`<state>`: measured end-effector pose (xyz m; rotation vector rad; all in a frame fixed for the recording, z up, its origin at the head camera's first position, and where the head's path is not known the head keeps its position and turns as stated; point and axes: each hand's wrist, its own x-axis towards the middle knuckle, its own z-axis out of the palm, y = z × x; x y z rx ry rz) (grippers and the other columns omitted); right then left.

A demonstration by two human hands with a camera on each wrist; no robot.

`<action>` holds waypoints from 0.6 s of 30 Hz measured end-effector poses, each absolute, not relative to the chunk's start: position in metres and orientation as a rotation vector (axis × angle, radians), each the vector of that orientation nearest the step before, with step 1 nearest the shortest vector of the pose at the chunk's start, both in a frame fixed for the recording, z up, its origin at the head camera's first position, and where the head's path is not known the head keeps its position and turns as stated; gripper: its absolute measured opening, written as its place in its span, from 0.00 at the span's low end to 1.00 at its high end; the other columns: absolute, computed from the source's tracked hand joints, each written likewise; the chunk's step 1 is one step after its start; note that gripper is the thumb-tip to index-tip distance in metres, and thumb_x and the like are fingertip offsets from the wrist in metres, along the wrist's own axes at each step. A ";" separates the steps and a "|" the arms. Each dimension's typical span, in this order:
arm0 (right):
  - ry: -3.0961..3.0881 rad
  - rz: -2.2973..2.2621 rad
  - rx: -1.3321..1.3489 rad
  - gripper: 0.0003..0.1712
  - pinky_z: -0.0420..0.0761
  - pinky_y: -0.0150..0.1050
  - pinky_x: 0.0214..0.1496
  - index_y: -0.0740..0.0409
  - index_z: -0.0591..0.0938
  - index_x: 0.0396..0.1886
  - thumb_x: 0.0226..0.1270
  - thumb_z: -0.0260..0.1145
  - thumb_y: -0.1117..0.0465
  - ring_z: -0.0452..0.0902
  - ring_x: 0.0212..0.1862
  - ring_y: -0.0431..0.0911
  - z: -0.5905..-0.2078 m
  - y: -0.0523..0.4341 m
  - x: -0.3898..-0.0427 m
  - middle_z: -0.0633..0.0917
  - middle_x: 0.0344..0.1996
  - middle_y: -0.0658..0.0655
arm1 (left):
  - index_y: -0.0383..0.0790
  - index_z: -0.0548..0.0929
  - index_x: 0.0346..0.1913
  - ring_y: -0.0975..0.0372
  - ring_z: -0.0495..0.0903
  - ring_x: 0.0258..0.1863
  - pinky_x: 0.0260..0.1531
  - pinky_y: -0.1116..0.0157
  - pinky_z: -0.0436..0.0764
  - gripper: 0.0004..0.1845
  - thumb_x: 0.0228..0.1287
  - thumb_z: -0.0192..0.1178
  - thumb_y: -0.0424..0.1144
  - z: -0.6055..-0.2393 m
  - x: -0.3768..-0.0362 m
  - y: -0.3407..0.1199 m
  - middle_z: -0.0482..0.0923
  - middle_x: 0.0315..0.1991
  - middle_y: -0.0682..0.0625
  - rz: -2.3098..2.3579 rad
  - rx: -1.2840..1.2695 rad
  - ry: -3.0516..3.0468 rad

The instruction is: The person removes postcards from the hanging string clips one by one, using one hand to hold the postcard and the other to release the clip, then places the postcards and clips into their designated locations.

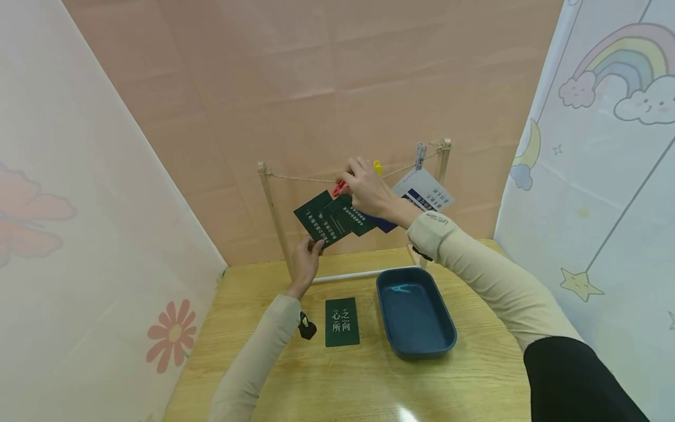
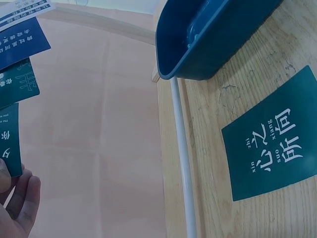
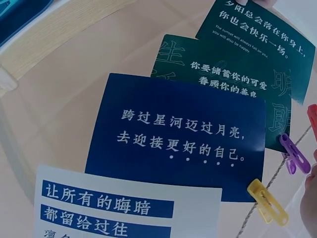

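Observation:
My left hand (image 1: 306,264) pinches the lower edge of a dark green card (image 1: 319,220) with white writing, held up at the rope (image 1: 297,177). In my right hand (image 1: 371,190) is a red clothespin (image 1: 339,188), gripped near that card's top; whether its jaws bite the card is hidden. Beside it hangs another green card (image 3: 223,79) under a purple clothespin (image 3: 294,153). Then come a navy card (image 3: 176,139) with a yellow clothespin (image 3: 267,203) and a white card (image 1: 432,190) with a grey clothespin (image 1: 420,156). The hanging cards partly overlap.
A wooden post (image 1: 275,217) stands at the rope's left end and another post (image 1: 445,161) at its right. On the table lies a green card (image 1: 341,322). Next to it a blue tray (image 1: 419,334) holds a light blue clothespin (image 1: 401,289). Fabric walls surround the table.

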<state>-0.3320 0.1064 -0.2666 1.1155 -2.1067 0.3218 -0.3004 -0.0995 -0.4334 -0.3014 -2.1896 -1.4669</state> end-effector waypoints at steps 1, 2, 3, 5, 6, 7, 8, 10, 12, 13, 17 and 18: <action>-2.110 0.316 1.117 0.08 0.63 0.46 0.42 0.66 0.84 0.43 0.65 0.64 0.73 0.62 0.37 0.53 -0.267 0.107 -0.332 0.73 0.36 0.60 | 0.29 0.81 0.38 0.46 0.83 0.32 0.35 0.56 0.85 0.07 0.71 0.59 0.32 -0.433 -0.300 -0.099 0.82 0.31 0.40 -1.477 -0.302 -2.183; -2.113 0.313 1.119 0.09 0.63 0.47 0.42 0.67 0.84 0.44 0.65 0.64 0.73 0.62 0.38 0.53 -0.268 0.108 -0.333 0.73 0.37 0.61 | 0.29 0.81 0.38 0.46 0.83 0.32 0.35 0.56 0.85 0.06 0.71 0.59 0.31 -0.434 -0.300 -0.099 0.82 0.31 0.40 -1.487 -0.304 -2.178; -2.115 0.311 1.123 0.09 0.63 0.47 0.42 0.67 0.84 0.44 0.65 0.65 0.73 0.62 0.38 0.53 -0.268 0.109 -0.333 0.73 0.37 0.61 | 0.28 0.81 0.38 0.47 0.83 0.31 0.36 0.55 0.85 0.06 0.71 0.59 0.31 -0.434 -0.300 -0.100 0.82 0.31 0.39 -1.492 -0.306 -2.173; -2.121 0.304 1.129 0.10 0.63 0.47 0.42 0.68 0.83 0.45 0.65 0.67 0.71 0.62 0.37 0.54 -0.269 0.110 -0.334 0.74 0.37 0.61 | 0.28 0.80 0.38 0.49 0.83 0.31 0.35 0.55 0.85 0.06 0.71 0.59 0.31 -0.435 -0.301 -0.100 0.82 0.31 0.39 -1.485 -0.303 -2.176; -2.124 0.299 1.131 0.10 0.63 0.47 0.42 0.68 0.83 0.46 0.65 0.68 0.70 0.62 0.37 0.54 -0.269 0.111 -0.334 0.74 0.37 0.61 | 0.28 0.80 0.38 0.50 0.83 0.30 0.35 0.56 0.85 0.07 0.71 0.59 0.31 -0.435 -0.301 -0.100 0.82 0.31 0.39 -1.480 -0.301 -2.182; -2.123 0.297 1.136 0.12 0.63 0.47 0.42 0.68 0.83 0.46 0.64 0.69 0.69 0.62 0.37 0.54 -0.270 0.111 -0.334 0.74 0.37 0.62 | 0.29 0.80 0.38 0.51 0.83 0.30 0.35 0.56 0.85 0.07 0.71 0.59 0.32 -0.436 -0.302 -0.100 0.82 0.31 0.40 -1.472 -0.296 -2.191; -2.122 0.298 1.143 0.13 0.63 0.47 0.42 0.69 0.83 0.46 0.64 0.71 0.67 0.62 0.37 0.54 -0.271 0.112 -0.334 0.75 0.38 0.62 | 0.29 0.80 0.38 0.51 0.83 0.30 0.35 0.57 0.84 0.07 0.71 0.59 0.33 -0.437 -0.302 -0.100 0.82 0.31 0.40 -1.465 -0.293 -2.202; -2.119 0.292 1.150 0.16 0.64 0.48 0.43 0.69 0.82 0.47 0.63 0.72 0.65 0.63 0.37 0.54 -0.273 0.113 -0.335 0.76 0.38 0.62 | 0.31 0.80 0.38 0.53 0.83 0.30 0.34 0.58 0.84 0.07 0.71 0.59 0.34 -0.439 -0.302 -0.100 0.82 0.30 0.42 -1.446 -0.283 -2.226; -2.108 0.292 1.158 0.16 0.65 0.49 0.43 0.68 0.82 0.47 0.63 0.73 0.64 0.64 0.38 0.55 -0.275 0.114 -0.336 0.76 0.38 0.63 | 0.31 0.80 0.38 0.53 0.83 0.31 0.34 0.59 0.84 0.07 0.72 0.59 0.34 -0.441 -0.303 -0.100 0.82 0.31 0.42 -1.450 -0.284 -2.235; -2.100 0.292 1.162 0.16 0.65 0.49 0.43 0.68 0.82 0.47 0.63 0.73 0.64 0.64 0.38 0.55 -0.277 0.114 -0.337 0.77 0.39 0.63 | 0.31 0.80 0.39 0.52 0.83 0.31 0.34 0.59 0.83 0.07 0.72 0.59 0.34 -0.441 -0.302 -0.100 0.82 0.31 0.42 -1.456 -0.286 -2.236; -2.069 0.290 1.174 0.17 0.66 0.48 0.42 0.68 0.83 0.48 0.63 0.73 0.64 0.65 0.38 0.55 -0.280 0.115 -0.340 0.77 0.39 0.63 | 0.29 0.81 0.40 0.48 0.83 0.32 0.36 0.56 0.84 0.07 0.72 0.59 0.32 -0.442 -0.302 -0.100 0.82 0.32 0.40 -1.494 -0.291 -2.222; -2.060 0.291 1.177 0.17 0.66 0.48 0.42 0.68 0.83 0.48 0.63 0.73 0.63 0.65 0.38 0.55 -0.281 0.116 -0.340 0.78 0.39 0.63 | 0.29 0.80 0.39 0.47 0.83 0.32 0.36 0.54 0.84 0.07 0.71 0.58 0.32 -0.441 -0.302 -0.100 0.82 0.32 0.39 -1.507 -0.294 -2.214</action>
